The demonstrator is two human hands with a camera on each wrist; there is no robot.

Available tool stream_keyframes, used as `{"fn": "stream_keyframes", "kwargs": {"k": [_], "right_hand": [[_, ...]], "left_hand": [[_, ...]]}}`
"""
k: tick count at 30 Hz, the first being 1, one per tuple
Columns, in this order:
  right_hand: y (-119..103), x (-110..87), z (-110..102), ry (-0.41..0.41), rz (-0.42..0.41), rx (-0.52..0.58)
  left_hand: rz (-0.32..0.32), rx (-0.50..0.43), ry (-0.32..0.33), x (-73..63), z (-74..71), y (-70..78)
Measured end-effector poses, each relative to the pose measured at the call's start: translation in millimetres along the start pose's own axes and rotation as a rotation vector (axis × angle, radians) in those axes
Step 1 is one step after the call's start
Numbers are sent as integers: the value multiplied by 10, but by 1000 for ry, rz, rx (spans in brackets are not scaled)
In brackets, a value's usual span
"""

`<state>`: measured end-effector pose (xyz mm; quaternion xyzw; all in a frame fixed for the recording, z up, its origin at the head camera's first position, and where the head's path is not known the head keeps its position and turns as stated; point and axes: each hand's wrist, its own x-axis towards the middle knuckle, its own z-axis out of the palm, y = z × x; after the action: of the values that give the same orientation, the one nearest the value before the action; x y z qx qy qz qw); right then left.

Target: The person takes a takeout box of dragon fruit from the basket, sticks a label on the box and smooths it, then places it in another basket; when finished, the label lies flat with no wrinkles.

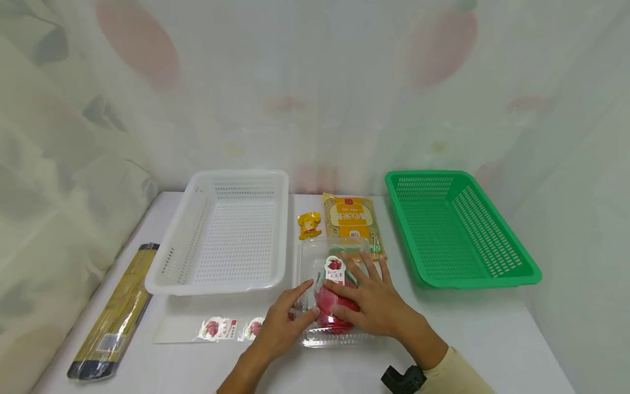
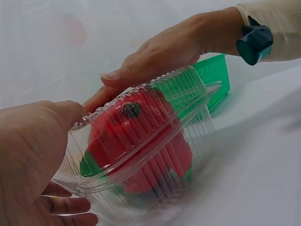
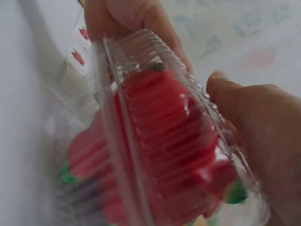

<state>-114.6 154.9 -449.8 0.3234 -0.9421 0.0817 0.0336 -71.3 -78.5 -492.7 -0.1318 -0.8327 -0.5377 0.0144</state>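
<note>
A clear plastic clamshell box (image 1: 331, 340) stands at the front middle of the table, its lid down. Inside are red dragon fruit (image 1: 325, 302) with green tips, seen through the ribbed wall in both wrist views. A sticker (image 1: 335, 265) with a dragon fruit picture lies on the lid. My left hand (image 1: 281, 326) holds the box's left side, thumb over the top edge and the other fingers lower down the wall. My right hand (image 1: 379, 303) rests on the lid with its fingers spread, beside and over the sticker's edge.
A strip of similar stickers (image 1: 184, 328) lies left of the box. Behind the box are a grain packet (image 1: 351, 213) and a small yellow packet (image 1: 309, 225). A white basket (image 1: 216, 287) stands left, a green basket (image 1: 479, 282) right, and a long noodle-like pack (image 1: 115, 312) far left.
</note>
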Motion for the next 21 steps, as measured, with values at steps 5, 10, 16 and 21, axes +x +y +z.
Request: {"fn": "stream_keyframes", "kwargs": {"k": [5, 10, 16, 21], "right_hand": [[63, 148, -10, -12, 49, -30], [179, 234, 7, -5, 162, 4], [204, 159, 39, 47, 263, 116], [182, 51, 90, 154, 329, 303]], "left_hand": [[-12, -14, 5, -6, 0, 7], [4, -10, 14, -15, 28, -12], [-2, 4, 17, -22, 35, -1], [-14, 5, 27, -13, 25, 9]]}}
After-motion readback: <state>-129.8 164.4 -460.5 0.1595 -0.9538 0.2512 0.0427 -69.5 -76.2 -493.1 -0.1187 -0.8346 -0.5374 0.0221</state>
